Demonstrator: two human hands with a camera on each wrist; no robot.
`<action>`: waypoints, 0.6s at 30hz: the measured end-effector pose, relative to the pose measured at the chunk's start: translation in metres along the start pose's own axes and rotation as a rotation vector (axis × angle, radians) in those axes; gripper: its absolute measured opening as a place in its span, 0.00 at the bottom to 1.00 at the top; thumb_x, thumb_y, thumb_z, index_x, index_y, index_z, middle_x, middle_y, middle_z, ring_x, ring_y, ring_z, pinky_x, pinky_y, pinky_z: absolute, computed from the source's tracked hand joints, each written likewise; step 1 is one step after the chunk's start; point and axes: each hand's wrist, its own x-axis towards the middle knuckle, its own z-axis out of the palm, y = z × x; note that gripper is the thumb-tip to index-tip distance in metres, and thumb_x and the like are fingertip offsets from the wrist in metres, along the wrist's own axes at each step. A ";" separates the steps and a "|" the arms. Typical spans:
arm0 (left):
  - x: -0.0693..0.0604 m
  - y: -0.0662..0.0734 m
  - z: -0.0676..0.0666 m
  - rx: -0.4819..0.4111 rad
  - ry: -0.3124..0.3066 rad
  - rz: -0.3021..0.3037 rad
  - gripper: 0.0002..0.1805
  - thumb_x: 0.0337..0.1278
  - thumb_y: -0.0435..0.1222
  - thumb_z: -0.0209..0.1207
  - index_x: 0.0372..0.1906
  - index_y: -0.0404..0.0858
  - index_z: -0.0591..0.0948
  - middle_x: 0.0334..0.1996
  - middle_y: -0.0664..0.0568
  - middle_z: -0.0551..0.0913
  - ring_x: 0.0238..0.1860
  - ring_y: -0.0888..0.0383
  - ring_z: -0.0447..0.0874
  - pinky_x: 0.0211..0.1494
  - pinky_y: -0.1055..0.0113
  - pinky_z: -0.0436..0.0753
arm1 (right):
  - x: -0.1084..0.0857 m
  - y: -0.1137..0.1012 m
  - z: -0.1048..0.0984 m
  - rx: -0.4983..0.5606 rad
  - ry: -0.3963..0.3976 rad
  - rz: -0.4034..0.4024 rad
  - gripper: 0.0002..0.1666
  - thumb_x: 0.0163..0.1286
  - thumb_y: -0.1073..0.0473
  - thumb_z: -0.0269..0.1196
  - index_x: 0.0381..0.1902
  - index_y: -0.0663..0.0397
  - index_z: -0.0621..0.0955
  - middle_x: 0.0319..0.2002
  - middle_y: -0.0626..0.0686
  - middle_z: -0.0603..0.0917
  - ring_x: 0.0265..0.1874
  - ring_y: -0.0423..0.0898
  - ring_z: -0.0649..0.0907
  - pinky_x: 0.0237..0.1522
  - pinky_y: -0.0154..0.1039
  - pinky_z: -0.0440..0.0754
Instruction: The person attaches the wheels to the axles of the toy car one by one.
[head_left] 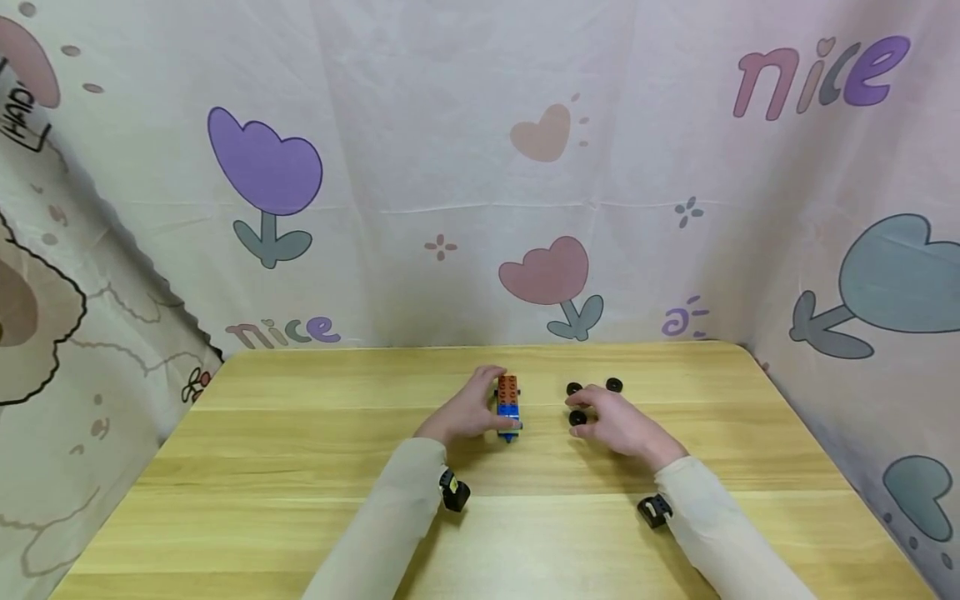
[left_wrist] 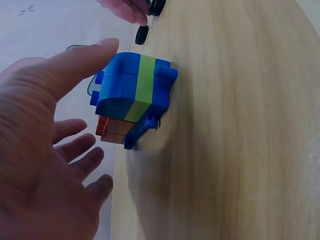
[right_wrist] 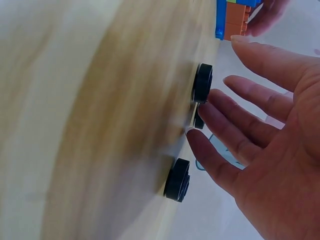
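Your left hand (head_left: 468,408), at the centre of the head frame's lower half, has thumb and fingers apart about the blue, green and orange plastic brick body (head_left: 508,408); contact cannot be told. Your right hand (head_left: 618,421), right of centre, is spread beside round black plastic wheels (head_left: 577,418), three visible, loose on the pale wood-grain tabletop (head_left: 300,500). Progress, judged: bricks joined, body apparently built; no wheel seen fitted, so attachment appears outstanding.

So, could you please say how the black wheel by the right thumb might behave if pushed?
Lying flat on the table, the black wheel would probably slide rather than roll. Its low, broad shape makes tipping unlikely. Being round, it might roll if stood on edge.
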 end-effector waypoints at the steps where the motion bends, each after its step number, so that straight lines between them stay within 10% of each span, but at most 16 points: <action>1: 0.001 0.000 0.000 0.011 -0.001 0.003 0.53 0.49 0.42 0.74 0.75 0.35 0.56 0.74 0.42 0.53 0.72 0.43 0.54 0.70 0.47 0.59 | 0.001 0.000 0.000 -0.006 -0.001 0.002 0.25 0.62 0.62 0.70 0.57 0.63 0.79 0.53 0.56 0.79 0.56 0.57 0.77 0.60 0.54 0.71; 18: 0.009 0.002 0.007 0.077 -0.051 -0.034 0.60 0.43 0.40 0.77 0.77 0.33 0.51 0.74 0.41 0.52 0.70 0.45 0.59 0.71 0.53 0.60 | 0.007 0.004 0.003 -0.114 -0.005 -0.022 0.19 0.58 0.67 0.71 0.48 0.62 0.82 0.40 0.52 0.76 0.38 0.48 0.76 0.46 0.48 0.76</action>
